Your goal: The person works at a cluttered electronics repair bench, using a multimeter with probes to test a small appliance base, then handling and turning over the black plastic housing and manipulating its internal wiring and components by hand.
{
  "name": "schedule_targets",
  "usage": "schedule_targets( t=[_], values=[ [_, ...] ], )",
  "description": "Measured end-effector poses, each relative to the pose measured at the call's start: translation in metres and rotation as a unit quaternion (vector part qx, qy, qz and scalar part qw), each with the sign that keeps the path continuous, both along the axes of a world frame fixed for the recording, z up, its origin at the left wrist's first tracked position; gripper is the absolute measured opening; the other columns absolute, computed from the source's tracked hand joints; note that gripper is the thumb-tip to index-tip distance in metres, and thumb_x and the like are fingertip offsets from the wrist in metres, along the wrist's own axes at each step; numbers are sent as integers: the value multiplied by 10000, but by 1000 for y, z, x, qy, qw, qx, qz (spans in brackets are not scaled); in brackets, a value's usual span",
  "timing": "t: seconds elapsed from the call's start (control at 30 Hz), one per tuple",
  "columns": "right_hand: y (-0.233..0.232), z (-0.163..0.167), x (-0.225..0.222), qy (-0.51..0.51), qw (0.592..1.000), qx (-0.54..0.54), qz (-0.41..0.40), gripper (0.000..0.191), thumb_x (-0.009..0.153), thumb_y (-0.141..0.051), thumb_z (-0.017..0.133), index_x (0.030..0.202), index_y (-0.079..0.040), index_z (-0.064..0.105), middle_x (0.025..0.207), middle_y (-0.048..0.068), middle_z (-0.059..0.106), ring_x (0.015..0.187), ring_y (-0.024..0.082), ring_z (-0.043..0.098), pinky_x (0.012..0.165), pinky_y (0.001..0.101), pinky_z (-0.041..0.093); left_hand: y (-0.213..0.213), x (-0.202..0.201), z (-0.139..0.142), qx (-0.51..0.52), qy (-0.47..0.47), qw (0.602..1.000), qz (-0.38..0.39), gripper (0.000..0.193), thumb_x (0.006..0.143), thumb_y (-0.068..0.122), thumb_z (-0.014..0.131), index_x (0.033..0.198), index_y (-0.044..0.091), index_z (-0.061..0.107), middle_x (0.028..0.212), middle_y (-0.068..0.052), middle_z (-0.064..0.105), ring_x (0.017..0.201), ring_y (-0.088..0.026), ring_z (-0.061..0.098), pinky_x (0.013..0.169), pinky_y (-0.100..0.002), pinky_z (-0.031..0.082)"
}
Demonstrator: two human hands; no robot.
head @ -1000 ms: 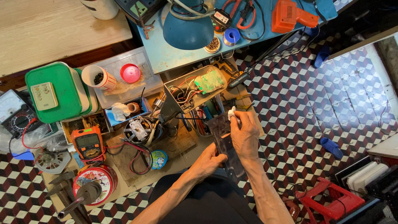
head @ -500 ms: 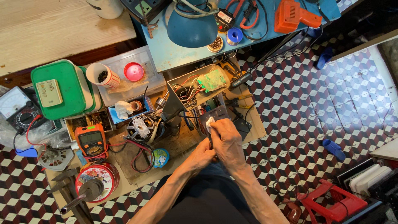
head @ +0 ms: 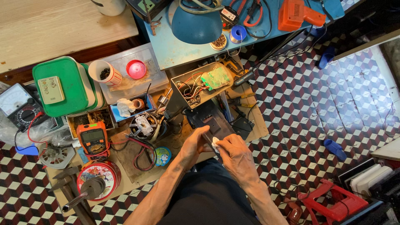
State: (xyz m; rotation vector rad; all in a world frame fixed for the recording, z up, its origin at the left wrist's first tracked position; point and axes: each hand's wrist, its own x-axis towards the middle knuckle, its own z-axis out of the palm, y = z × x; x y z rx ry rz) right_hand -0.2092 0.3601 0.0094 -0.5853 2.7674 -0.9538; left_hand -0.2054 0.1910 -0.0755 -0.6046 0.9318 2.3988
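Note:
My left hand grips the near edge of a dark flat circuit board or panel that lies on the low work board. Pressed against that panel, my right hand pinches a small white wad of cloth or tissue. Just beyond the panel stands an open metal case with coloured wires and a green circuit board inside.
An orange multimeter, a small motor, a round red tin and a hammer lie to the left. A green box, a blue lamp and an orange drill sit farther back. Checkered floor surrounds the board.
My right hand has come down and toward me from above the panel to its near end, with the white wad in its fingers. The left hand stayed on the panel.

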Motion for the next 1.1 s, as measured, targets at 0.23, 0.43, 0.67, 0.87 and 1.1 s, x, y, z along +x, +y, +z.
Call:
schedule_targets(
  t=[0.23, 0.43, 0.67, 0.87, 1.1],
  values=[
    [2, -6, -21, 74, 994, 5, -79, 135, 918, -90, 683, 1033, -21, 703, 956, 86, 645, 922, 265, 640, 776, 397, 523, 9, 9, -4, -61, 22, 997, -32, 384, 996, 323, 604, 1250, 35, 624, 1070, -100, 708, 865, -174, 708, 746, -342, 610],
    [0, -7, -46, 91, 996, -25, -5, 102, 922, -59, 676, 1015, -17, 687, 940, 109, 642, 939, 301, 635, 815, 410, 515, 21, 25, -9, -58, 59, 994, -74, 345, 993, 322, 592, 1192, 41, 608, 1038, -50, 703, 856, -130, 707, 705, -329, 614],
    [-21, 4, -33, 78, 996, -42, 1, 121, 889, -68, 692, 999, -20, 683, 949, 123, 652, 943, 318, 643, 813, 417, 512, 28, 27, -20, -92, 148, 973, -155, 347, 1058, 332, 536, 1146, 5, 609, 974, -46, 647, 818, -133, 644, 677, -305, 593],
    [-23, 2, -19, 54, 996, -71, -10, 142, 876, -71, 702, 1008, -21, 685, 938, 127, 639, 930, 317, 642, 801, 408, 519, 35, 37, -34, -164, 122, 968, -144, 344, 1028, 322, 480, 1113, 6, 585, 948, -35, 659, 806, -149, 680, 671, -334, 630],
    [-16, 16, -16, 127, 987, -72, -73, 113, 915, -70, 685, 1013, -18, 664, 956, 117, 627, 931, 309, 638, 830, 425, 513, 47, 31, -7, -266, 238, 930, -91, 340, 1075, 286, 503, 1195, -16, 603, 946, -59, 642, 832, -114, 578, 733, -283, 522]
  ],
)
